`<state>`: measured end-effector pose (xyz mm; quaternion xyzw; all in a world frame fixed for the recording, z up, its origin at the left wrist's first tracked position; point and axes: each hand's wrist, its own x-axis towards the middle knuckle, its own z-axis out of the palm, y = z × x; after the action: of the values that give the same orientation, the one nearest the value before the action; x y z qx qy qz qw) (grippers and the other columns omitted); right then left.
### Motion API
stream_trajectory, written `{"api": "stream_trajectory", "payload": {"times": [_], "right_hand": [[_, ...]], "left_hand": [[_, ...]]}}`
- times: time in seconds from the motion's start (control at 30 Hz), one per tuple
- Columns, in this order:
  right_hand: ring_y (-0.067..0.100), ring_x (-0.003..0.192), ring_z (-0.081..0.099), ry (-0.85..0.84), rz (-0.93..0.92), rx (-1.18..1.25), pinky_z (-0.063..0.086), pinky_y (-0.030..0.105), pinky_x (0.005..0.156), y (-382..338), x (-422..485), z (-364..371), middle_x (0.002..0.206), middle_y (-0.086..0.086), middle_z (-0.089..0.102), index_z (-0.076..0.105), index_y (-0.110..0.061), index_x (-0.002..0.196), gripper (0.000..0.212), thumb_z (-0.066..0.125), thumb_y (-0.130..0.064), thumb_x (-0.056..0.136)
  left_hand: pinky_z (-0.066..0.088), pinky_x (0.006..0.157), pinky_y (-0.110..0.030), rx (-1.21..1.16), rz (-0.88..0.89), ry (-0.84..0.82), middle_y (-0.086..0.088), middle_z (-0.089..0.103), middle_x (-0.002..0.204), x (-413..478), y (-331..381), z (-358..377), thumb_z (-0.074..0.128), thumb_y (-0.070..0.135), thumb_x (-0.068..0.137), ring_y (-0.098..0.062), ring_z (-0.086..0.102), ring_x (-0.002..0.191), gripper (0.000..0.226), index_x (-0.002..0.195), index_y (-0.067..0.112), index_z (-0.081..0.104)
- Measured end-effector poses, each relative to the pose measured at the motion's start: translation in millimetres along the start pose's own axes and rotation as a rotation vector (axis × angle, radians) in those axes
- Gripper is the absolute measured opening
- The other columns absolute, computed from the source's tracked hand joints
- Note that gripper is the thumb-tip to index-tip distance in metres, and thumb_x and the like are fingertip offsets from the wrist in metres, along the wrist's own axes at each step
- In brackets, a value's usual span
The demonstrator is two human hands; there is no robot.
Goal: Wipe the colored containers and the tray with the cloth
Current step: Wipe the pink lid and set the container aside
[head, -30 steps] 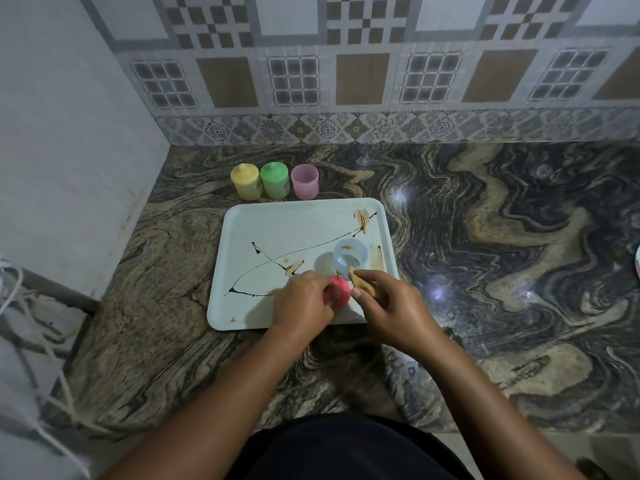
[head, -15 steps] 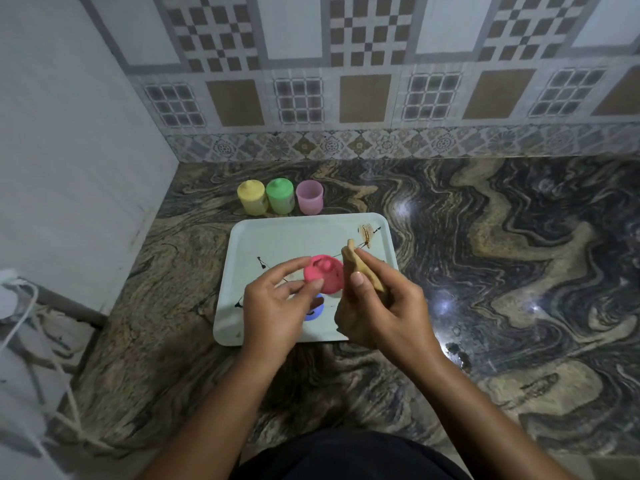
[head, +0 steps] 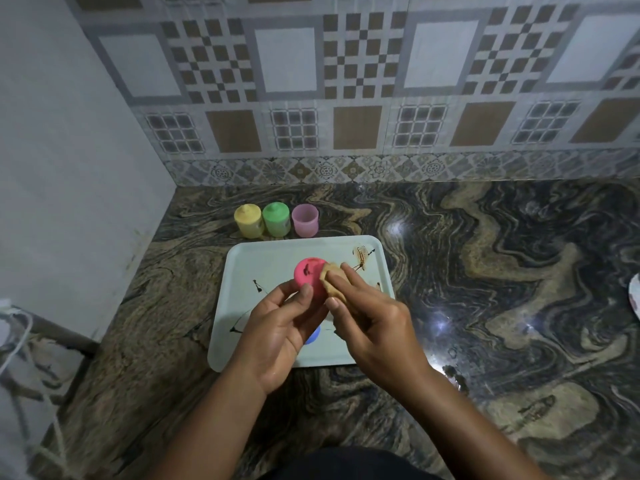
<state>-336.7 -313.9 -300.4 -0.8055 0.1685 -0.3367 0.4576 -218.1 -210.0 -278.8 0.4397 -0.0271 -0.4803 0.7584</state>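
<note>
My left hand (head: 277, 327) grips a pink lidded container (head: 309, 277), tilted with its stained lid facing me, above the pale tray (head: 263, 265). A folded tan cloth (head: 333, 279), pinched in my right hand (head: 372, 320), is pressed against the pink container's right side. The tray carries dark sauce streaks and a brown smear (head: 362, 255) near its far right corner. A blue container (head: 312, 336) on the tray shows only as a sliver under my hands. Yellow (head: 248, 220), green (head: 276, 219) and light pink (head: 304, 220) containers stand in a row behind the tray.
The marble counter (head: 502, 271) runs wide to the right. A white wall (head: 69, 168) closes the left side and patterned tiles (head: 346, 98) the back. The edge of a white plate (head: 634, 299) shows at the far right. A cord (head: 20, 341) hangs at the lower left.
My left hand lifted the pink container off the tray and turned its lid toward me. My right hand brought the cloth onto the container's side. The camera tilted upward.
</note>
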Motion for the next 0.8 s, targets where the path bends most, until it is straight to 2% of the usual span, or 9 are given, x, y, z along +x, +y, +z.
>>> {"api": "stream_trajectory", "payload": {"times": [0.13, 0.2, 0.27, 0.33, 0.4, 0.47, 0.63, 0.8], "right_hand": [[0.013, 0.141, 0.044, 0.034, -0.088, -0.045, 0.047, 0.027, 0.108, 0, 0, 1, 0.135, 0.009, 0.064, 0.066, -0.009, 0.13, 0.036, 0.066, -0.01, 0.094], [0.013, 0.14, 0.046, 0.053, -0.091, -0.029, 0.047, 0.028, 0.108, -3, 5, 0, 0.133, 0.006, 0.065, 0.066, -0.009, 0.13, 0.036, 0.065, -0.006, 0.094], [0.008, 0.137, 0.049, 0.058, -0.042, 0.023, 0.048, 0.029, 0.108, -9, 8, -3, 0.128, 0.002, 0.068, 0.066, -0.011, 0.129, 0.035, 0.065, -0.006, 0.094], [0.004, 0.134, 0.051, 0.042, 0.005, 0.091, 0.047, 0.027, 0.108, -16, 9, -4, 0.13, -0.003, 0.066, 0.066, -0.011, 0.129, 0.035, 0.066, -0.007, 0.095], [0.002, 0.134, 0.05, 0.028, -0.003, 0.085, 0.045, 0.023, 0.109, -21, 8, -2, 0.135, -0.009, 0.059, 0.064, -0.011, 0.133, 0.038, 0.065, -0.012, 0.095], [0.001, 0.137, 0.046, 0.023, -0.03, 0.026, 0.042, 0.021, 0.11, -23, 7, 0, 0.14, -0.007, 0.055, 0.061, -0.008, 0.136, 0.041, 0.064, -0.018, 0.096], [0.007, 0.138, 0.047, 0.073, -0.141, -0.042, 0.043, 0.022, 0.11, -27, 8, 4, 0.143, 0.004, 0.054, 0.059, -0.002, 0.135, 0.04, 0.061, -0.015, 0.097], [0.01, 0.136, 0.051, 0.092, -0.127, -0.034, 0.045, 0.026, 0.11, -25, 15, -1, 0.136, 0.006, 0.063, 0.064, -0.005, 0.131, 0.035, 0.062, -0.01, 0.097]], "left_hand": [[0.05, 0.068, -0.025, 0.117, 0.06, 0.018, -0.01, 0.073, 0.107, -5, 4, 0, 0.064, 0.015, 0.083, -0.014, 0.067, 0.089, 0.035, 0.116, 0.007, 0.065], [0.047, 0.058, -0.022, 0.12, 0.082, 0.003, -0.011, 0.072, 0.104, -9, 8, 1, 0.062, 0.014, 0.085, -0.011, 0.065, 0.08, 0.036, 0.119, 0.004, 0.065], [0.045, 0.057, -0.022, 0.123, 0.089, -0.028, -0.012, 0.07, 0.103, -12, 11, 3, 0.059, 0.017, 0.088, -0.01, 0.061, 0.075, 0.034, 0.118, 0.004, 0.067], [0.046, 0.061, -0.024, 0.127, 0.094, -0.049, -0.011, 0.069, 0.112, -13, 12, 6, 0.055, 0.022, 0.092, -0.012, 0.062, 0.082, 0.036, 0.122, 0.005, 0.065], [0.053, 0.074, -0.027, 0.134, 0.109, -0.038, -0.011, 0.069, 0.123, -12, 14, 8, 0.049, 0.028, 0.096, -0.017, 0.067, 0.102, 0.039, 0.126, 0.006, 0.063], [0.058, 0.087, -0.033, 0.141, 0.135, -0.022, -0.012, 0.068, 0.126, -14, 16, 12, 0.044, 0.032, 0.099, -0.021, 0.065, 0.117, 0.042, 0.125, 0.006, 0.064], [0.054, 0.093, -0.039, 0.349, 0.311, -0.024, -0.012, 0.07, 0.122, -20, 12, 16, 0.053, 0.024, 0.094, -0.026, 0.064, 0.119, 0.032, 0.118, 0.01, 0.07], [0.044, 0.101, -0.055, 0.395, 0.28, -0.001, -0.013, 0.071, 0.119, -23, 17, 13, 0.053, 0.026, 0.094, -0.029, 0.066, 0.116, 0.032, 0.117, 0.014, 0.071]]}}
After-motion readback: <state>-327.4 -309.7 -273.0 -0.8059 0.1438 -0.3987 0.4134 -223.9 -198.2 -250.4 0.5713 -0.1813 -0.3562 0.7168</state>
